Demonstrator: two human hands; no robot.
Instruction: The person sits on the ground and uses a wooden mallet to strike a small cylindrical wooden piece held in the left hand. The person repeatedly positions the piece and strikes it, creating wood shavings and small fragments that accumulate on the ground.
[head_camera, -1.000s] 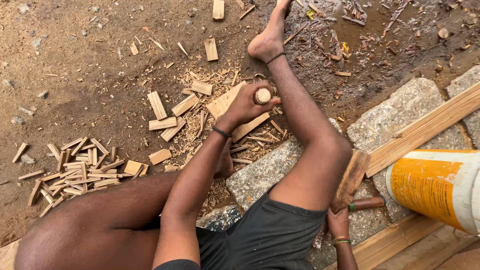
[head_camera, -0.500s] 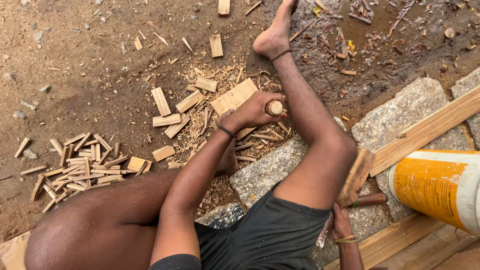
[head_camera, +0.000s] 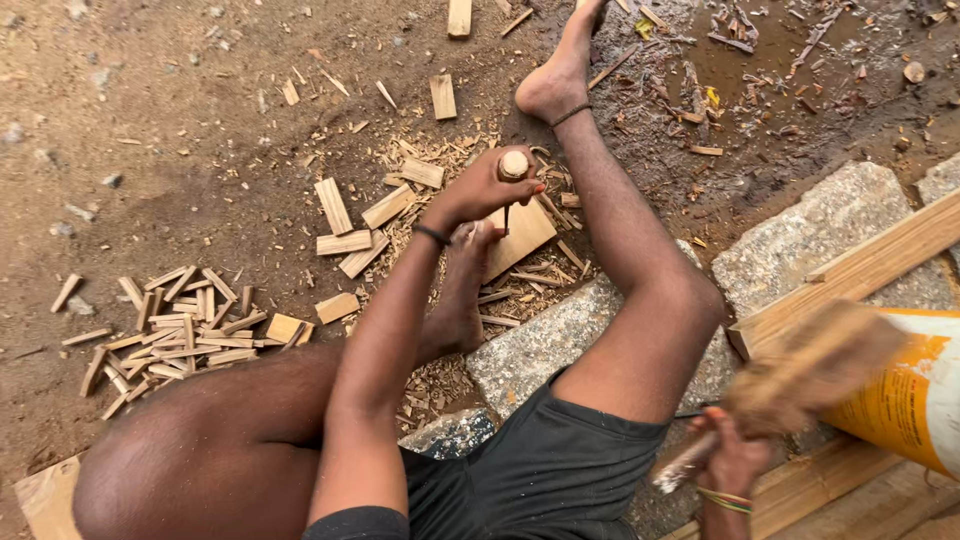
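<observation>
I sit on bare earth. My left hand (head_camera: 478, 192) is wrapped around a chisel with a round wooden handle (head_camera: 513, 163). Its blade stands upright on a flat wooden board (head_camera: 522, 238). My left foot (head_camera: 458, 295) rests on the near end of that board. My right leg stretches out past it, and its foot (head_camera: 553, 85) is on the dirt. Low at the right, my right hand (head_camera: 730, 462) grips a wooden mallet (head_camera: 812, 365). The mallet is lifted and blurred by motion.
A heap of thin wood strips (head_camera: 190, 325) lies at the left, with loose cut blocks (head_camera: 335, 205) and shavings near the board. Granite stones (head_camera: 830, 230) (head_camera: 560, 345), a long plank (head_camera: 850, 275) and a yellow and white sack (head_camera: 915, 400) crowd the right side.
The mallet, held low beside the stone before, has swung upward and is blurred. My left hand keeps the chisel on the board and has shifted only slightly.
</observation>
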